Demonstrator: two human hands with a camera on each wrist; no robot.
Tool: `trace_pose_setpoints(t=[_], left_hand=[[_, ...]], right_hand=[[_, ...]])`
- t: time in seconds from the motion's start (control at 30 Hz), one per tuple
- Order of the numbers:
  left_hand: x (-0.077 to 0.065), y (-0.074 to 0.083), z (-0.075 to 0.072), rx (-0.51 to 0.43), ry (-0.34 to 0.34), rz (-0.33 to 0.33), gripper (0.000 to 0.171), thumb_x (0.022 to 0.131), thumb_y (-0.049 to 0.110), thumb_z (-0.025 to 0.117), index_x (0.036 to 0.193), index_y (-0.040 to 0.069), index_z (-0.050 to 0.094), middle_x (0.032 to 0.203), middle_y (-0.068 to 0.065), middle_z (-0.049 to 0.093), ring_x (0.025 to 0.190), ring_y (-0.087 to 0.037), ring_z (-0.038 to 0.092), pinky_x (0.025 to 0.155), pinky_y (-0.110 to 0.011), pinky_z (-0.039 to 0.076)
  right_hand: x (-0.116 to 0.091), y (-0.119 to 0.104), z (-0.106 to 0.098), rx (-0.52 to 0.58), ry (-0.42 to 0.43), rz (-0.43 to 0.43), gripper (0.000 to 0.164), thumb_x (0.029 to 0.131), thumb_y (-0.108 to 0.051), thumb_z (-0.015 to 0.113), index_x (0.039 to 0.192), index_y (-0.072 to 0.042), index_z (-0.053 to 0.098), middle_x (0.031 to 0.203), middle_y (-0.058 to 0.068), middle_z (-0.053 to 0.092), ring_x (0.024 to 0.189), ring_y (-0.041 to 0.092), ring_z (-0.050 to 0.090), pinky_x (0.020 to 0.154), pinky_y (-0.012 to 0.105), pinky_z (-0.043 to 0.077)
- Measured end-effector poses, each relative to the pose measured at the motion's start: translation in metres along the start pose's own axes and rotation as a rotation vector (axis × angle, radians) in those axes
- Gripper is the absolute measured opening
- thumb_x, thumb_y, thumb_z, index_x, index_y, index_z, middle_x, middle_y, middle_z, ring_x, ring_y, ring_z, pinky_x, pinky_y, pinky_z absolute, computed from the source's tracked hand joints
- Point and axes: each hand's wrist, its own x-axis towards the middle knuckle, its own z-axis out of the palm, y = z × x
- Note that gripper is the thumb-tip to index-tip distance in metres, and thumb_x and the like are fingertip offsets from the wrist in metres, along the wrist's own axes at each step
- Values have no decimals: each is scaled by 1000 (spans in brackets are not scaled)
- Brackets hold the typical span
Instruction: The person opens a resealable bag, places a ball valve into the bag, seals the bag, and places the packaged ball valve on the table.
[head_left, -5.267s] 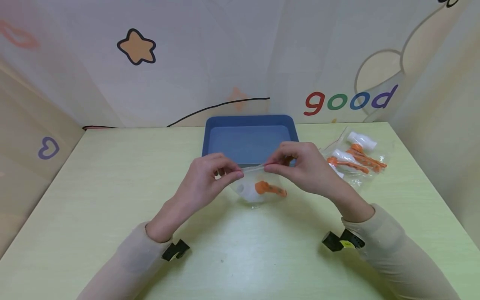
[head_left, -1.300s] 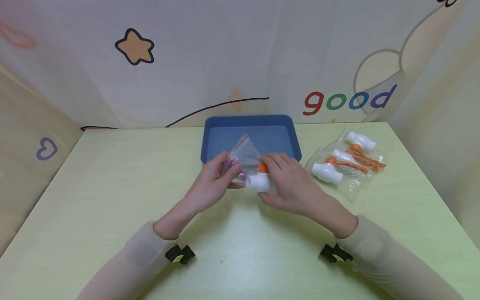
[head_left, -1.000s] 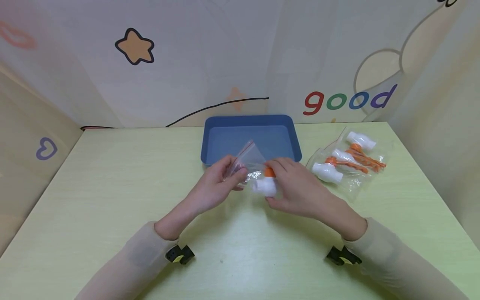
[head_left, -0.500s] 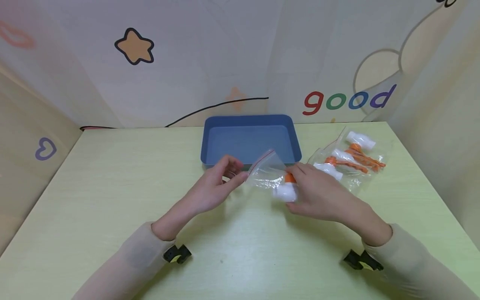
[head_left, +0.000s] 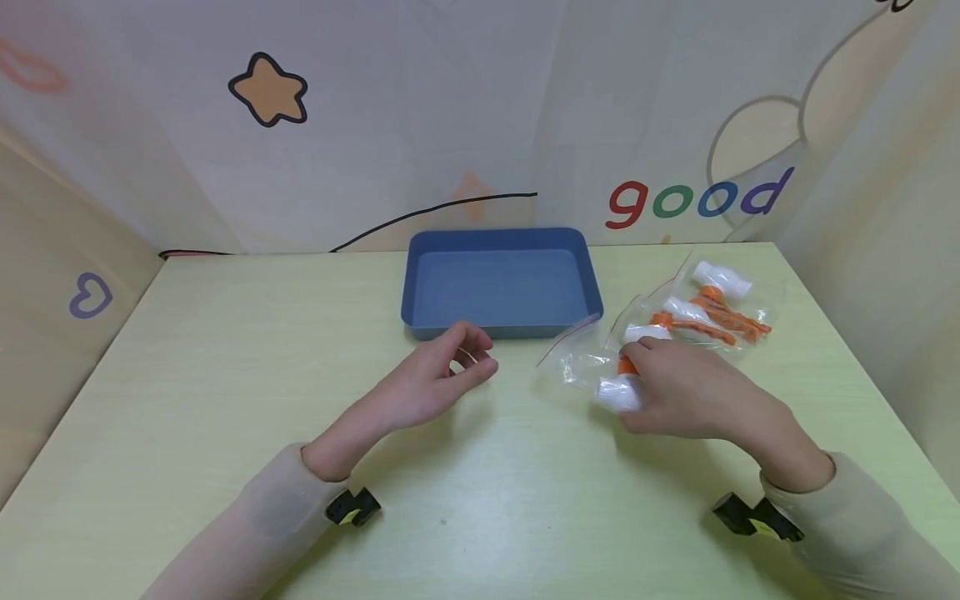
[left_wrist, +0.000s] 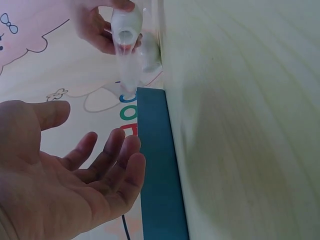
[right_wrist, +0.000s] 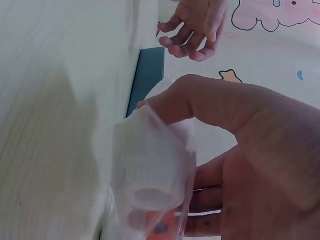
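Note:
My right hand [head_left: 686, 392] grips a clear zip bag [head_left: 588, 362] that holds a white plastic valve [head_left: 618, 393] with an orange handle. It is at the near left side of the other bagged valves [head_left: 686, 312], low over the table. In the right wrist view the thumb and fingers close around the bagged valve [right_wrist: 150, 175], its round white end facing the camera. My left hand [head_left: 431, 379] holds nothing; its fingers curve loosely in front of the tray. The left wrist view shows that palm [left_wrist: 85, 185] with its fingers apart.
A blue tray [head_left: 498, 331] stands at the back middle of the table [head_left: 300, 350], by the printed curtain [head_left: 420, 108]. The several bagged valves lie to its right, their bags overlapping.
Earlier both hands pinched the bag's top edge, then turned it. The left hand has let go, and the right hand has carried the bagged valve right to the others.

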Motion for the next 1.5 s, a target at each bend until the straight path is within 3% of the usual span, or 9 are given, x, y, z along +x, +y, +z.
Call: trace_pose_setpoints(t=[0.13,0.47,0.6,0.7,1.0,1.3,1.5], left_hand=[[0,0,0,12,-18,1,30,107,28,57,128,7,55,119,2,62,109,-16,60,89,-38,51],[1,-3,0,22,-61,5,34,107,30,57,130,5,55,118,1,62,108,-15,60,89,-38,51],[1,-3,1,25,-70,5,32,107,29,57,129,6,55,116,2,63,108,-15,60,89,-37,51],[1,-2,0,28,-76,2,32,107,30,57,129,6,56,115,2,64,108,-15,60,89,-37,51],[1,-3,1,33,-94,1,35,107,31,57,130,5,56,119,1,63,109,-15,60,89,-37,51],[-1,-4,2,33,-126,4,34,107,30,59,129,5,56,119,0,62,109,-18,60,87,-37,52],[-2,-4,1,42,-132,-2,35,106,32,59,130,6,56,119,1,62,110,-17,60,88,-37,51]], right_hand=[[-2,5,1,-5,-38,7,40,76,-32,85,95,-7,60,79,0,54,69,19,52,63,36,49],[-8,15,3,-54,-88,34,50,72,-31,85,105,-1,64,98,12,52,71,21,50,55,32,42],[-10,20,6,-72,-58,26,51,70,-28,87,107,0,65,101,14,53,82,27,52,61,37,46],[-10,24,8,-114,-21,3,52,68,-27,88,108,0,66,102,14,55,96,34,54,74,46,51],[-8,33,8,-161,-23,-9,59,70,-18,91,120,2,67,114,20,58,115,46,51,95,67,43],[-5,36,6,-94,10,29,63,70,-4,90,126,0,59,128,24,58,123,48,49,97,65,46],[-7,43,8,-96,56,25,59,69,7,87,122,2,61,123,25,54,118,46,48,93,62,50]])
